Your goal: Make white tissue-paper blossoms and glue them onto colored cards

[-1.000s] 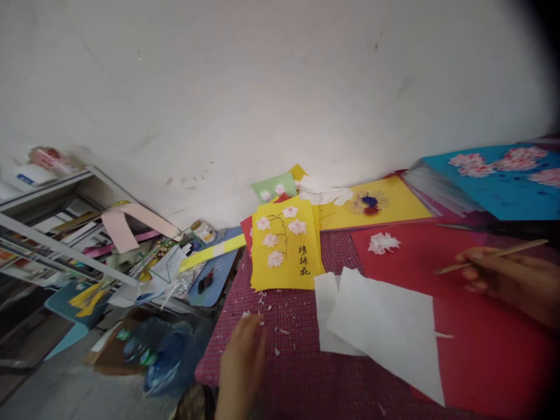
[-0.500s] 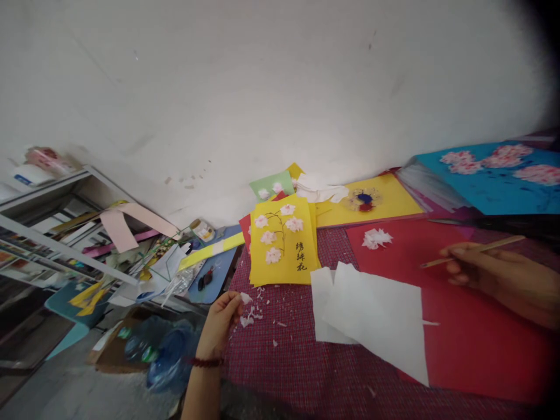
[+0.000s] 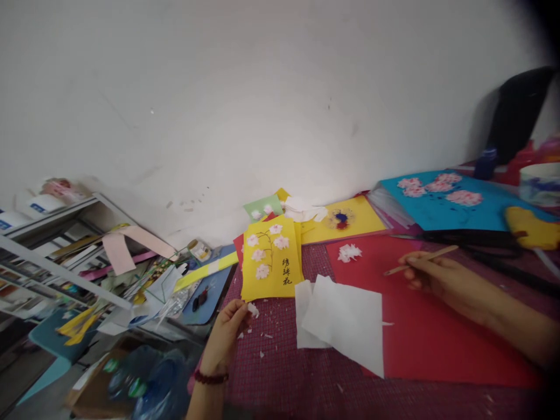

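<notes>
My left hand (image 3: 227, 332) pinches a small white paper scrap (image 3: 253, 310) at the table's left edge, just below the yellow flower card (image 3: 272, 286). In my right hand (image 3: 431, 277) is a thin wooden stick (image 3: 444, 252), its tip pointing left over the red paper (image 3: 420, 326). A crumpled white paper flower (image 3: 349, 252) lies on the upper left part of the red paper. Between my hands, white paper sheets (image 3: 343, 326) overlap the red paper's left side. Small torn bits are scattered on the checked tablecloth (image 3: 280, 373).
Black scissors (image 3: 472, 238) lie right of the flower, below a blue flower picture (image 3: 429, 204). A yellow sheet (image 3: 363, 219) is by the wall. Left stand a metal shelf (image 3: 65, 262) and a box with plastic bottles (image 3: 87, 396).
The view has swung right, showing more of the table's right end. My left hand still pinches the scrap, and my right hand still holds the stick above the red paper.
</notes>
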A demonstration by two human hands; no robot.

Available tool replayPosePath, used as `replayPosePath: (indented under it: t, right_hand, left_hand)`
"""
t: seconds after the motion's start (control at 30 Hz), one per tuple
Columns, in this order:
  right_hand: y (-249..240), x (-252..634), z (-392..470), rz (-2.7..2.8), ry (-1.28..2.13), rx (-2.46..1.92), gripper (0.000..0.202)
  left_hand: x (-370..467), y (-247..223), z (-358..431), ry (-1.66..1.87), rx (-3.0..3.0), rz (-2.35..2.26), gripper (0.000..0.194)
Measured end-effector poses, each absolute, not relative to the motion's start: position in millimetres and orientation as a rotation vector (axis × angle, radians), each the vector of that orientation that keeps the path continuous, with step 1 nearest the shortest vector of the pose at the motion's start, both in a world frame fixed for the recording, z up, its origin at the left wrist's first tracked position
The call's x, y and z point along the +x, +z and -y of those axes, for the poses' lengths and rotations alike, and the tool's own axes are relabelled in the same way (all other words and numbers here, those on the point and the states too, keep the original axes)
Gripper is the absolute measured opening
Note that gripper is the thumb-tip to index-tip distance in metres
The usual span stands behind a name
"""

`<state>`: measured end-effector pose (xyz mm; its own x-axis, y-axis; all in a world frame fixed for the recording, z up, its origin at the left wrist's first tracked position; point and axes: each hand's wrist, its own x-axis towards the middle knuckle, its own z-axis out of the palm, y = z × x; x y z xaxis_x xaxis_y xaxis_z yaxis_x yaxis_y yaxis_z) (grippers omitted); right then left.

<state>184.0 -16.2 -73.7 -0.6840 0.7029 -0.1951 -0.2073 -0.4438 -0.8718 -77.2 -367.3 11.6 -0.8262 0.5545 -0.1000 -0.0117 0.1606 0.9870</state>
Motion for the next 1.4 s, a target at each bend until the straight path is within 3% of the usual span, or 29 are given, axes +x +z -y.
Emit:
replayPosePath:
  t: [0.27, 0.47, 0.63, 0.87, 0.97, 1.23, 1.4]
  right_hand:
    - [-53.2, 187.3, 41.7, 1.557, 2.012, -0.379, 0.032]
    - [-20.5, 190.1, 76.1, 1.648, 1.875, -0.083, 0.017]
    - [-10.9, 194.0, 84.6, 1.714, 1.489, -0.081, 0.006]
    - [-4.6, 187.7, 95.8, 1.998, 0.989, -0.095, 0.024]
    - [-2.0, 178.9, 95.2, 2.056, 0.871, -0.122, 0.020]
    - [-3.1, 161.5, 85.8, 1.796, 1.374, -0.307, 0.010]
    - [-18.9, 158.2, 75.1, 1.784, 1.427, -0.333, 0.008]
  left_hand:
    - [-13.7, 25.1, 304.0, 1.898, 0.830, -1.715, 0.026]
    - [39.6, 24.6, 214.4, 1.879, 1.094, -1.565, 0.022]
    - [65.5, 15.0, 174.7, 1.866, 1.051, -1.599, 0.017]
    - [75.1, -5.8, 162.5, 1.989, 0.894, -1.468, 0.015]
    - [77.4, -7.1, 164.3, 2.025, 0.778, -1.368, 0.016]
    - [71.8, -8.0, 175.3, 2.028, 0.608, -1.095, 0.018]
    - [69.7, -21.7, 166.0, 1.964, 0.700, -1.168, 0.016]
